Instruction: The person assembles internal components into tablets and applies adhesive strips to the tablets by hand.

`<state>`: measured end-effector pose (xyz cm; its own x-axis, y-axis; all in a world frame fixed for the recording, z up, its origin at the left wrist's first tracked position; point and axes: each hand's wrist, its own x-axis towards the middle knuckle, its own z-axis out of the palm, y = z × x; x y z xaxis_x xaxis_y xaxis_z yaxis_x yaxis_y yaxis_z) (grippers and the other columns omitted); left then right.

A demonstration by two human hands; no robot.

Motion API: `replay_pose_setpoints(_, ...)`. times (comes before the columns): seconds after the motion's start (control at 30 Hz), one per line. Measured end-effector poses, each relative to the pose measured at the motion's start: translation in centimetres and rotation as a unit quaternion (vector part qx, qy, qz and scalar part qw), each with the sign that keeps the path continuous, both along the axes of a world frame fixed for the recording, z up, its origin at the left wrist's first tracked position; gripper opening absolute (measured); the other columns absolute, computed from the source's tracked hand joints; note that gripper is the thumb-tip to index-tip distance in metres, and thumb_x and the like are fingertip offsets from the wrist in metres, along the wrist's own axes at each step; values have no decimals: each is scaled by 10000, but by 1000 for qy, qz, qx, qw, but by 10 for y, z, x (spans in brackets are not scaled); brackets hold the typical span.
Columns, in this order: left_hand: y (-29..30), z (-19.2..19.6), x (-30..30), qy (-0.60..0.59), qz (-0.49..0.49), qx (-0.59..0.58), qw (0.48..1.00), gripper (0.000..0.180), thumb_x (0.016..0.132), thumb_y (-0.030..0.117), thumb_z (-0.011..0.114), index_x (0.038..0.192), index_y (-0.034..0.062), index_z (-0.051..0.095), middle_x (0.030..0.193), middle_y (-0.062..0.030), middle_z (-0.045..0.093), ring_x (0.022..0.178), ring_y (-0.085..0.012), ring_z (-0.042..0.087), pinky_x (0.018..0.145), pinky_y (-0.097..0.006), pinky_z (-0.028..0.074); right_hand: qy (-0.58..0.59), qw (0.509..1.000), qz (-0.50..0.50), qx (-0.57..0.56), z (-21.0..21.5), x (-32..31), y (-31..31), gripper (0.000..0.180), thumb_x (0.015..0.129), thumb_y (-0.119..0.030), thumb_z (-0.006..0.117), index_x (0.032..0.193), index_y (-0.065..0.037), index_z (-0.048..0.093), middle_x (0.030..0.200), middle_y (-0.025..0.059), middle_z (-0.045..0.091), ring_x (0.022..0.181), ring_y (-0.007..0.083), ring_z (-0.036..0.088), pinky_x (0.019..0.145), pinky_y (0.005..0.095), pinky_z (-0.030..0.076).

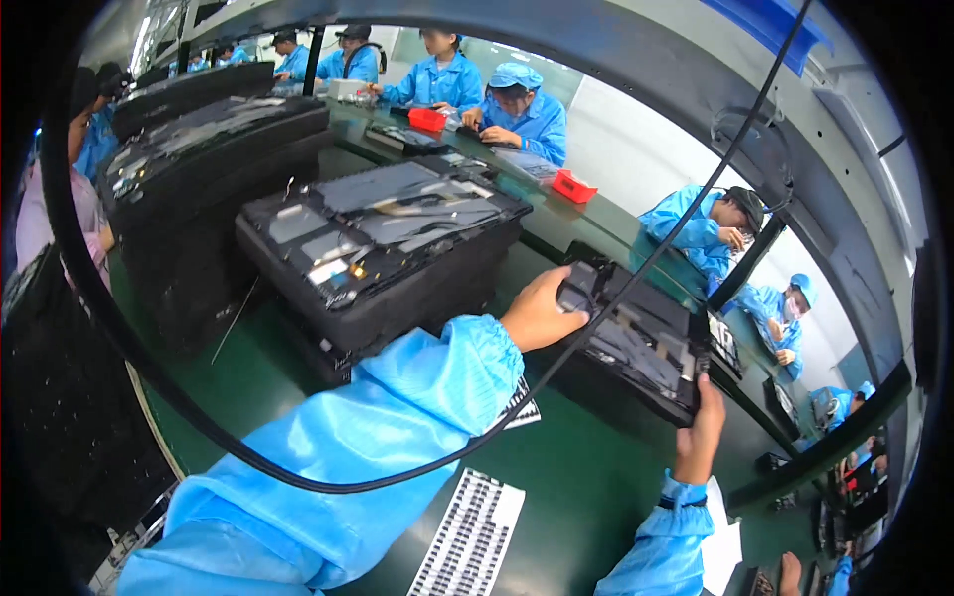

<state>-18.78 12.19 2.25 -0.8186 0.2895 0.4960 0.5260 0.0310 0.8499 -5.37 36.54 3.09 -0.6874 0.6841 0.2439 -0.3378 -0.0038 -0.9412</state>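
Both hands grip a black foam tray (616,370) holding flat dark electronic parts, just right of the middle of the bench. My left hand (543,312) holds its left corner, thumb lying over the top. At the right end, my right hand (702,425) has its fingers round the edge; some fingertips are hidden. Left of my left hand stands a tall stack of similar trays (397,298), its top layer filled with grey and dark flat parts. A sheet of black-and-white labels (467,536) lies between my forearms, and a second label sheet (519,409) shows partly beside my left sleeve.
Another tray stack (214,199) rises at the far left. A black cable (417,479) loops across the view before my arms. White paper (723,548) lies beside my right sleeve. Across the green bench (586,497), several people in blue work near red bins (573,187).
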Motion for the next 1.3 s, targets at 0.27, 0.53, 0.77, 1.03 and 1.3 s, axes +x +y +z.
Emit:
replay_pose_setpoints(0.27, -43, -1, 135, -303, -156, 238, 909, 410, 780, 92, 552, 1145, -41, 420, 1080, -143, 512, 1004, -193, 492, 882, -320, 377, 26, 882, -171, 439, 30, 177, -55, 151, 739, -53, 531, 862, 23, 574, 899, 87, 587, 938, 269, 492, 775, 367, 394)
replay_pose_setpoints(0.53, -136, -37, 186, 253, -232, -248, 906, 353, 636, 71, 609, 972, -7, 535, 1057, -192, 461, 979, -323, 459, 799, -388, 406, -247, 897, -37, 365, -16, 294, -27, 366, 786, 18, 440, 1149, 65, 434, 1154, 188, 470, 1023, 264, 473, 889, 325, 363)
replay_pose_setpoints(0.77, -134, -30, 186, 257, -261, -253, 895, 324, 630, 89, 627, 926, -12, 542, 1028, -156, 478, 907, -306, 488, 733, -385, 420, -334, 730, -139, 580, 20, 253, -89, 130, 764, -84, 580, 851, 12, 588, 845, 132, 583, 778, 240, 552, 683, 312, 434)
replay_pose_setpoints(1.03, -113, -30, 162, 238, -298, -264, 886, 397, 621, 138, 645, 953, -38, 518, 995, -139, 485, 913, -268, 484, 773, -351, 387, -325, 791, 183, 486, 20, 141, -223, 52, 682, -14, 605, 732, -5, 594, 796, 111, 593, 813, 246, 556, 759, 310, 410)
replay_pose_setpoints(1.3, -118, -27, 160, 271, -280, -290, 874, 424, 608, 168, 652, 954, -42, 526, 960, -122, 486, 885, -253, 480, 765, -349, 383, -332, 670, 85, 659, 7, 127, -234, 61, 661, -63, 574, 701, -19, 559, 721, 91, 531, 746, 281, 483, 663, 390, 346)
